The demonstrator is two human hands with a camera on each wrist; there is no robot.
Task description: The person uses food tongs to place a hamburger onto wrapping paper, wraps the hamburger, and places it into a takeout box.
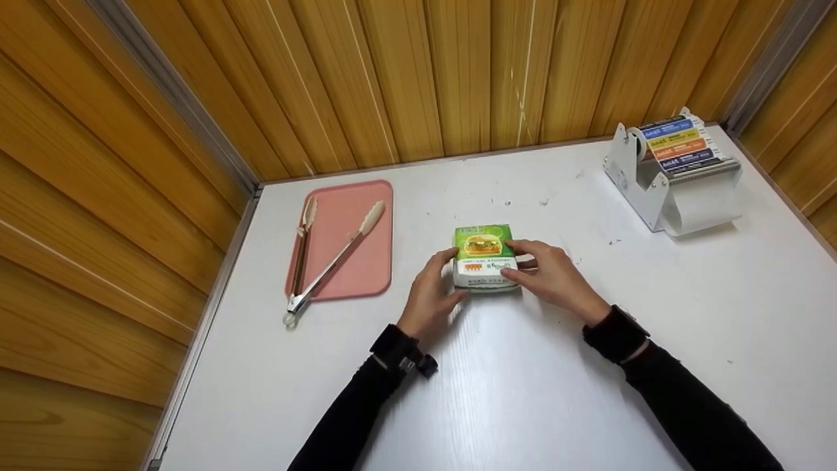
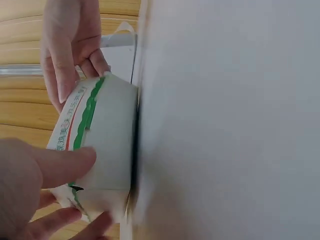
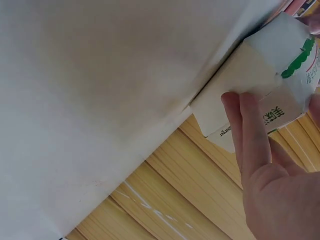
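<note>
A closed cardboard burger box [image 1: 485,265], green at the back and white in front with a burger picture on its lid, stands on the white table between both hands. My left hand [image 1: 428,294] grips its left side; in the left wrist view the thumb lies on the front face of the burger box [image 2: 112,130] and the fingers curve around the side. My right hand [image 1: 552,271] holds the right side, thumb at the front of the lid. Seen from the right wrist, two fingers [image 3: 255,132] press the side panel of the burger box [image 3: 230,82].
To the left lies a pink tray [image 1: 353,281] with metal tongs [image 1: 333,261] spread across it, their hinge end past its near edge. A label roll dispenser [image 1: 673,173] stands at the back right. Wood-look panels [image 1: 451,78] rise behind the table.
</note>
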